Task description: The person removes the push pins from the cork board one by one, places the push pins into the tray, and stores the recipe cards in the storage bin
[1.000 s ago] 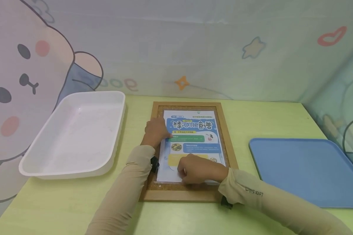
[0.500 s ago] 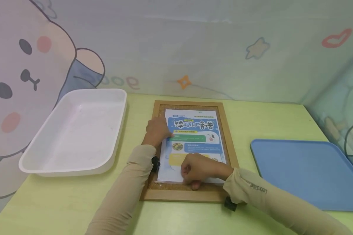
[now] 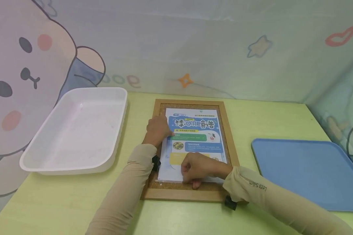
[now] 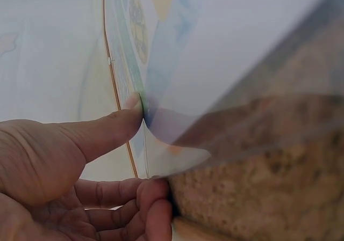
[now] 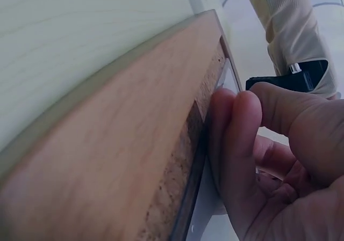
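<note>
1. Fingers of the left hand are bent by the sheet's left edge, the thumb set apart from them and touching its clear cover; whether they clamp it, I cannot tell.
2. Fingers of the right hand are curled, tips close together at the lower edge of the sheet; whether they pinch anything is hidden.
3. The sheet, printed in blue, green and yellow, lies face up on the cork board, inside its wooden frame.
4. The board lies flat on the pale green surface.
5. A white tray stands left of the board, a blue tray right of it, both apart from it.
6. Beige sleeves cover both forearms.
7. Behind hangs a backdrop with a cartoon bear.
</note>
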Demonstrator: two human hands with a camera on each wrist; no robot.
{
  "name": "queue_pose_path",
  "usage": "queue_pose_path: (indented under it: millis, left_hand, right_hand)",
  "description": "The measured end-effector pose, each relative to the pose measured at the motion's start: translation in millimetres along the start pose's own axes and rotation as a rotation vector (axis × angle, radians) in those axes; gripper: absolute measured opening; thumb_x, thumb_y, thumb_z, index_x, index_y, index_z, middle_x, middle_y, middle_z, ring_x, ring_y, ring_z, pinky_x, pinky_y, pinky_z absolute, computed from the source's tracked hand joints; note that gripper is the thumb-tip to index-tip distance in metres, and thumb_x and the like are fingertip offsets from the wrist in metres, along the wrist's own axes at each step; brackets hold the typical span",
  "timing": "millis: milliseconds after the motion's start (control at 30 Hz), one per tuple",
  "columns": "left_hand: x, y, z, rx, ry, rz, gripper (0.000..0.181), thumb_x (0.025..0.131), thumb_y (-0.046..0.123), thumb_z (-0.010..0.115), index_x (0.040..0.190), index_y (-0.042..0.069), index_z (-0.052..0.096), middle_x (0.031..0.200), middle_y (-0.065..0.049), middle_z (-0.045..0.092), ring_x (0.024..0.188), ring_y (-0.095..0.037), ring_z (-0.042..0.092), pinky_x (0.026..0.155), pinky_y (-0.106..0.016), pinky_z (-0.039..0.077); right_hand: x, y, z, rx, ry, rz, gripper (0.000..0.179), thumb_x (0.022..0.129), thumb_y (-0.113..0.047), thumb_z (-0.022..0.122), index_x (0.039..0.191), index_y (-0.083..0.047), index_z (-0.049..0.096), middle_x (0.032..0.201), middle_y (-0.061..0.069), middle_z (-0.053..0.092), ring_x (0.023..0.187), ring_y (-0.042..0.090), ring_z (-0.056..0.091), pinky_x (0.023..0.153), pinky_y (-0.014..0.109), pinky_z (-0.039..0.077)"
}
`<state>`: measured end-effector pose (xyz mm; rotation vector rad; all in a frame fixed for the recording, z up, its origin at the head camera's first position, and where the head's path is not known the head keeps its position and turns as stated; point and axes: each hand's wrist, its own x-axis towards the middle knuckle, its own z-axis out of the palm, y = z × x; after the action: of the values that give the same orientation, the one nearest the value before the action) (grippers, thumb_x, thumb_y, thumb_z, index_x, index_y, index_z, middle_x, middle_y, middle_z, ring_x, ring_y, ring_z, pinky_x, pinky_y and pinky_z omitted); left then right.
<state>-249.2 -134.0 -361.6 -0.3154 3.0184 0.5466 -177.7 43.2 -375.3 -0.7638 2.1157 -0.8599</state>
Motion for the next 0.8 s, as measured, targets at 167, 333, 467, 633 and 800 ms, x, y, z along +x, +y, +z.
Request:
queue_pose_path:
  millis: [167,333,467,633,800]
  left_hand:
    - [-1.7,1.2,-1.3,0.018,-0.012,-0.005,0.085,0.076,0.029,0.087,0.146,0.003,0.046,0.114,-0.018,0.066,0.103,-0.032,0.062,0.086,-0.044,0.055]
    - [-1.6,3.4,-1.3,0.016,-0.009,-0.004,0.093,0.077,0.029,0.087,0.152,0.005,0.038,0.116,-0.019,0.065,0.102,-0.032,0.061,0.086,-0.044,0.055]
    - [-0.6,5.5,0.0,0.016,-0.014,0.011,0.093,0.077,0.029,0.087,0.152,0.004,0.038,0.117,-0.019,0.066,0.104,-0.033,0.062,0.087,-0.044,0.055]
    - [0.6,4.7,0.6,-0.008,-0.016,0.008,0.098,0.076,0.030,0.088,0.154,0.005,0.034,0.118,-0.019,0.065,0.106,-0.034,0.061,0.087,-0.044,0.054]
    - [1.8,1.9,0.7,-0.004,-0.013,-0.011,0.099,0.076,0.031,0.087,0.155,0.006,0.032,0.119,-0.019,0.065,0.107,-0.034,0.061,0.090,-0.044,0.054]
  right_hand:
    - [1.3,-0.6,1.7,-0.022,0.023,0.009,0.024,0.081,0.003,0.069,0.061,-0.008,0.062,0.050,0.001,0.058,0.040,0.008,0.058,0.043,0.022,0.050]
    - [0.0,1.8,0.2,0.002,0.019,0.014,0.021,0.082,0.002,0.068,0.063,-0.007,0.064,0.051,0.001,0.059,0.041,0.008,0.059,0.044,0.021,0.049]
    - [-3.1,7.8,-3.3,0.073,0.001,0.010,0.017,0.083,0.000,0.070,0.067,-0.004,0.068,0.054,0.003,0.063,0.044,0.009,0.062,0.046,0.021,0.050]
    - [-7.2,15.1,-7.7,0.175,-0.020,-0.002,0.012,0.086,0.000,0.071,0.074,-0.002,0.071,0.061,0.005,0.065,0.050,0.011,0.065,0.051,0.024,0.055]
    - [-16.0,22.8,-12.4,0.221,-0.016,-0.044,0.010,0.089,-0.001,0.068,0.081,0.000,0.072,0.065,0.005,0.067,0.053,0.011,0.065,0.053,0.024,0.054]
